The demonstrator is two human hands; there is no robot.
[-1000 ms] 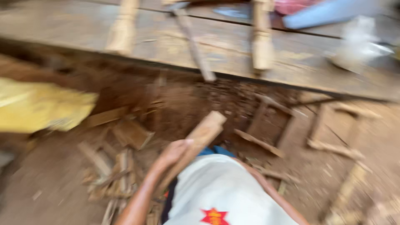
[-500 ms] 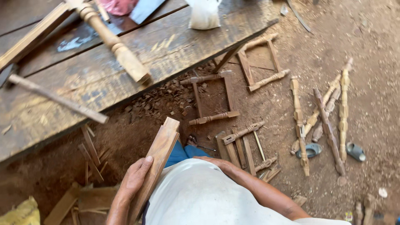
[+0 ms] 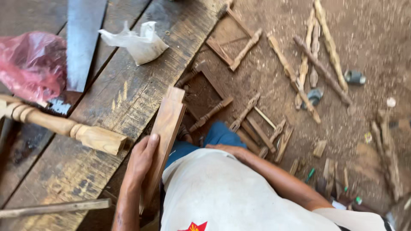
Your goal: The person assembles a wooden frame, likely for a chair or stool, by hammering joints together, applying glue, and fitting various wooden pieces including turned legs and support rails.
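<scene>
At the near edge of the tabletop (image 3: 128, 107), a long flat brown wooden board (image 3: 165, 141) leans up against it.

From the head view, the left hand (image 3: 143, 160) lies with fingers closed along the board's side, seemingly steadying it. The right hand (image 3: 229, 150) rests on the blue-trousered knee, holding nothing; its fingers are partly hidden. A turned pale wooden leg (image 3: 64, 128) and steel saw blade (image 3: 83, 38) lie beyond, both cut off by the frame.

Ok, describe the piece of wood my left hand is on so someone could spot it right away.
Start at the dark plank workbench. At its near edge the left hand grips a flat wooden board. Unlike the turned leg beside it, the board is smooth, straight and rectangular.
</scene>
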